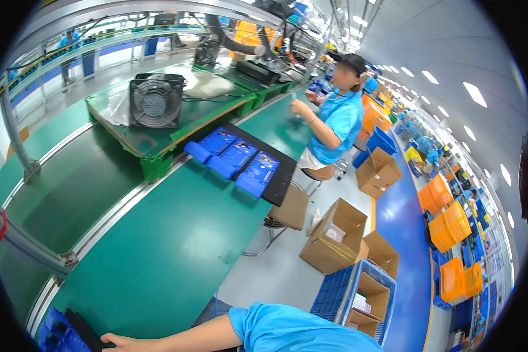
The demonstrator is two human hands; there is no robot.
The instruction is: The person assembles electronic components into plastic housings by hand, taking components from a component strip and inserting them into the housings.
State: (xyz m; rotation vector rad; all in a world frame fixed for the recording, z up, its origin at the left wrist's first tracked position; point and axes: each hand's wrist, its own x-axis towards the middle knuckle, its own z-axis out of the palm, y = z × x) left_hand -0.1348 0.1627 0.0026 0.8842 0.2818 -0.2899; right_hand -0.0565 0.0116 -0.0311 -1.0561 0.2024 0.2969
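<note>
My right hand [118,342] reaches in along the lower edge from a light-blue sleeve, with the forearm lying over the near end of the green workbench. A fingertip meets the edge of a black board [83,330] at the lower left. Beside that board, blue plastic housings [57,333] are cut off by the picture's rim. Most of the fingers fall below the frame, so their grip is hidden. My left hand is out of view. Farther up the bench, three blue plastic housings [233,157] with parts inside lie on another black board [283,183].
A square black fan [156,101] stands on a raised green platform [108,120] beyond the bench. A co-worker [334,117] in light blue sits farther along with raised hands. Cardboard boxes [337,234], a blue crate [334,293] and a stool [290,208] stand at right.
</note>
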